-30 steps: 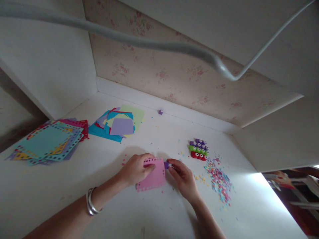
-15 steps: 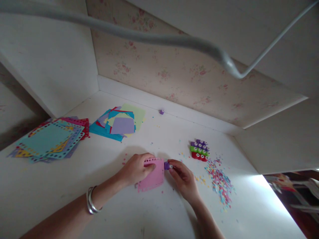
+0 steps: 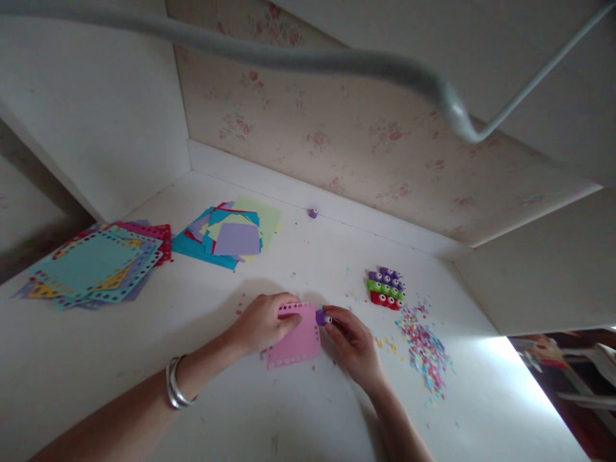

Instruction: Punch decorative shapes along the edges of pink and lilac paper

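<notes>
My left hand (image 3: 267, 324) is closed on the left side of a pink paper sheet (image 3: 296, 343), thumb lying over its face. Small punched holes run along several of the sheet's edges. Between thumb and fingers, my right hand (image 3: 355, 343) grips a small purple craft punch (image 3: 322, 317) with a white top, set at the sheet's right edge near the upper corner. Right of my right hand stands a block of purple, green and red punches (image 3: 386, 287) in rows. Another purple punch (image 3: 312, 212) sits by the back wall.
A stack of hole-edged coloured sheets (image 3: 91, 263) lies at the far left, beside a pile of plain coloured paper (image 3: 238, 239). Tiny paper confetti (image 3: 426, 353) is heaped at the right of the white table (image 3: 231, 410). A grey cable (image 3: 298, 61) crosses overhead.
The purple punch has shifted slightly up along the pink sheet's right edge, and more holes show along that edge. The sheet has tilted a little in my left hand.
</notes>
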Available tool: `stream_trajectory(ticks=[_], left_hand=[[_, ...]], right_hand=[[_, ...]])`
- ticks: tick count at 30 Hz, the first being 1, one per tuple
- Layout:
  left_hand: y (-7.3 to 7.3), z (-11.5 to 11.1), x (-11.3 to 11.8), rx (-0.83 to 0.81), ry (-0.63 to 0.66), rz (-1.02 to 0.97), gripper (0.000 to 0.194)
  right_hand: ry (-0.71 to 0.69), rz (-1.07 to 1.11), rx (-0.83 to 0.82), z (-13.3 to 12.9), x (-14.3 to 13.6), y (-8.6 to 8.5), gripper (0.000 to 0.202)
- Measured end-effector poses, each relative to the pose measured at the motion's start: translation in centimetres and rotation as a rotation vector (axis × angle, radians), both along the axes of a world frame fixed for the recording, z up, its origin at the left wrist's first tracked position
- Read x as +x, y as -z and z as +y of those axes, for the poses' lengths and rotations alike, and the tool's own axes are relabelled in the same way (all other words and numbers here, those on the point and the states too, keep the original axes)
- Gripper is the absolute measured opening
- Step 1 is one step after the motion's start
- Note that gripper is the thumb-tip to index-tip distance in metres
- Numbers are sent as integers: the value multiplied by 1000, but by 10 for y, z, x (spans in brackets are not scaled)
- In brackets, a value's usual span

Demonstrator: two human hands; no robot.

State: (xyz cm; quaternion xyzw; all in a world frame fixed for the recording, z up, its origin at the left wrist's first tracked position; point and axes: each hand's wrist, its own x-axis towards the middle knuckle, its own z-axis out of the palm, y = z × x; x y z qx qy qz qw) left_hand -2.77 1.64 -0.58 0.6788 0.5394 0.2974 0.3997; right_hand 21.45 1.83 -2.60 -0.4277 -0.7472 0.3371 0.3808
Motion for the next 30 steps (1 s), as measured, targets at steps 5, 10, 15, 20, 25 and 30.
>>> stream_trajectory(ticks=[5,10,15,20,25,30], left_hand=[[5,-1,1,41,30,40,25],[14,-4,5,102,60,203,25],[15,-9,10,273,30,268,30],[6,-19,10,392,15,361,27],[3,-30,14,349,120,350,45],[4,-29,16,360,134,359,44]], right_hand=[[-50,-72,86,1,-2,-4,19],[-124,-149,153,3,-1,-4,20],[-165,-179,221,4,4,-5,29],[-226,-173,254,6,8,-4,33],[-246,-186,242,7,8,-4,35],[-260,-160,253,5,7,-9,35]])
